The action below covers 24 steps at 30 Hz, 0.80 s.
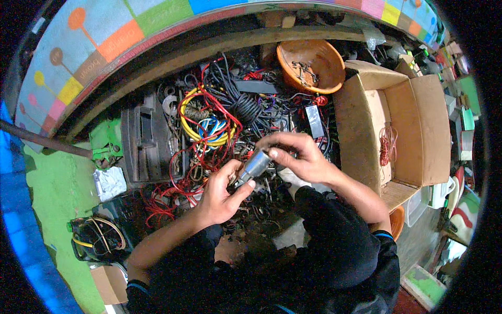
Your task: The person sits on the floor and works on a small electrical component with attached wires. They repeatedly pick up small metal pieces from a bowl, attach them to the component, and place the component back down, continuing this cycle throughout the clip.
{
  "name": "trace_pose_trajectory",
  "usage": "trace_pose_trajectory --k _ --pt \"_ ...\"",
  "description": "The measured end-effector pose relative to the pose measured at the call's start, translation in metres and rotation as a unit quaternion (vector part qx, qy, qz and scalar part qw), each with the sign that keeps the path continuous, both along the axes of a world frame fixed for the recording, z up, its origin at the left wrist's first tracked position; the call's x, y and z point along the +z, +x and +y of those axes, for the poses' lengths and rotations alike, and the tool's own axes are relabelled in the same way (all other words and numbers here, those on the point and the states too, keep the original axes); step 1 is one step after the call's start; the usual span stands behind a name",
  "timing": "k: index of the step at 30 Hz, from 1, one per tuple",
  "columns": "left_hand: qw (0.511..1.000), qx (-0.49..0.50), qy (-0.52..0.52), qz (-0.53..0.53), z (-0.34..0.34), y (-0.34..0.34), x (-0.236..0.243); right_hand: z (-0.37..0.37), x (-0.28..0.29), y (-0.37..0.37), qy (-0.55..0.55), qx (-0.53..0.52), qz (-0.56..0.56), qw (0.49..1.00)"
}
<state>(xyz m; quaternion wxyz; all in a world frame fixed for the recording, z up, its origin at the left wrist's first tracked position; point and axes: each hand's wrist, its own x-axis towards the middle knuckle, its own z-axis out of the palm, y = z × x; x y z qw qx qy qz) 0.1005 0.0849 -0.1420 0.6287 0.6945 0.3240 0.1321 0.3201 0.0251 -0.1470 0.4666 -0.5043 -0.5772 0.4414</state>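
My left hand (225, 193) grips the lower, narrower end of a silver metal cylinder (255, 165) at the middle of the view, held tilted up to the right. My right hand (293, 154) has its thumb and curled fingers on the upper end of the same piece. Beneath both hands lies a tangle of cables: a yellow coil (185, 115), thin red wires (162, 204) and a bundle of dark cable (246, 110).
An open cardboard box (429, 131) holding red wire stands right; an orange basin (329, 68) sits behind. A black tray (136, 167) and a dark case with hoses (110, 220) lie left. A painted board (120, 42) arches along the back, and a pipe (52, 141) juts in.
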Motion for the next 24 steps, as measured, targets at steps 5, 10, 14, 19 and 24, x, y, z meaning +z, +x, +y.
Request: trace_pose_trajectory --k 5,10,14,19,24 --pt "0.999 0.022 -0.033 -0.016 -0.003 -0.003 0.001 -0.001 0.001 -0.006 0.043 0.048 0.003 0.998" --pt "0.996 -0.01 -0.085 0.004 0.006 0.004 -0.007 -0.003 -0.008 -0.015 0.016 -0.03 -0.039 0.999" --pt "0.976 -0.005 -0.209 -0.066 0.014 0.009 -0.005 -0.005 -0.01 -0.012 0.013 -0.125 0.038 0.991" --pt "0.911 0.053 -0.394 -0.111 0.022 0.007 -0.004 -0.01 -0.007 -0.011 -0.039 -0.234 0.124 0.964" --pt "0.872 0.183 -0.429 -0.149 0.024 0.01 -0.014 -0.016 -0.024 -0.009 0.039 -0.239 0.073 0.968"
